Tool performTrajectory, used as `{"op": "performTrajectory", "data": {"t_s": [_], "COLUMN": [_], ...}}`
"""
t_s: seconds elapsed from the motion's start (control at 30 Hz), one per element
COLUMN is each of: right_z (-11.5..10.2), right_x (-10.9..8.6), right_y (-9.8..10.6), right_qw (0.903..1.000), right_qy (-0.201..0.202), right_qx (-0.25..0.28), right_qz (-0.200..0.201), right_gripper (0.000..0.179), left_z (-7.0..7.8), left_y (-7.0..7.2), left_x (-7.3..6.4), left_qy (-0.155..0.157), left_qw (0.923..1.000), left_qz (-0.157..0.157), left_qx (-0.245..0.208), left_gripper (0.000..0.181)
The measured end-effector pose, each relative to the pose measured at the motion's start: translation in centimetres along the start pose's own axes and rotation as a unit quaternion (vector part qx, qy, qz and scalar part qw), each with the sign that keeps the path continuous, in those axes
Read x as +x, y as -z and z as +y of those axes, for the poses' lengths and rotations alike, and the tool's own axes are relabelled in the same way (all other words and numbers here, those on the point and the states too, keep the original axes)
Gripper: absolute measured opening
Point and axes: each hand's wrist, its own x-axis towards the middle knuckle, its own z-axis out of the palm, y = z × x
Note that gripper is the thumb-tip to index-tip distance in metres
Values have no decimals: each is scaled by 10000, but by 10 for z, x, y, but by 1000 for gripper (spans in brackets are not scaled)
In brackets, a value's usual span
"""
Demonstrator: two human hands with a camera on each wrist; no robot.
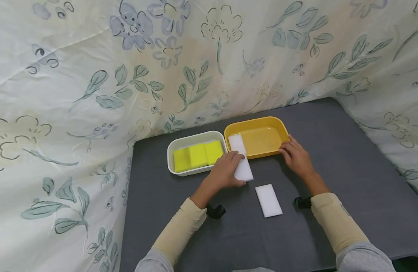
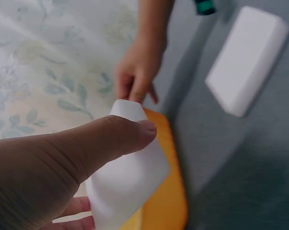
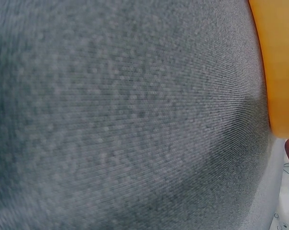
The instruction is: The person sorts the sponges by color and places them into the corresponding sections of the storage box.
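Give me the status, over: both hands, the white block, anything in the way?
Left hand holding white block, near side of orange tray. Right hand at tray's right end. Another block inside, left end. No obstruction seen.

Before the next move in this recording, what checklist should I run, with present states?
1. Held white sponge secured by left hand: ok, pinched.
2. Sponge fully inside yellow-orange tray: not ok, its near end is beyond the near rim.
3. Room in tray: ok, bare right of the resting white sponge.
4. Right hand gripping tray firmly: cannot tell; it's at the right end.
5. Loose white sponge in tray: not ok, on table.
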Motion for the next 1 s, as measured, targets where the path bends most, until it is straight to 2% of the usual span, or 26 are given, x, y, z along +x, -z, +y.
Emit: {"op": "performTrajectory", "data": {"t_s": [0.13, 0.23, 0.5, 0.77, 0.9, 1.0], "right_z": [1, 2, 1, -1, -3, -4], "right_x": [0, 0, 0, 1, 0, 1], "right_y": [0, -1, -2, 0, 2, 2], "right_qw": [10000, 10000, 10000, 10000, 9999, 9998], "right_qy": [20, 37, 36, -79, -132, -142], "right_qx": [-5, 8, 8, -38, -44, -8], "right_qz": [2, 11, 60, 2, -80, -105], "right_gripper": [15, 15, 16, 15, 15, 15], "left_z": [3, 3, -3, -10, -15, -17], "left_y": [15, 21, 25, 16, 6, -2], "left_x": [22, 38, 81, 110, 118, 121], "left_qy": [40, 100, 215, 374, 558, 643], "left_qw": [9998, 9996, 9979, 9958, 9946, 9948], "left_qz": [100, 163, 253, 428, 510, 456], "left_qx": [-150, -224, -561, -719, -712, -640], "left_gripper": [84, 85, 87, 91, 90, 88]}}
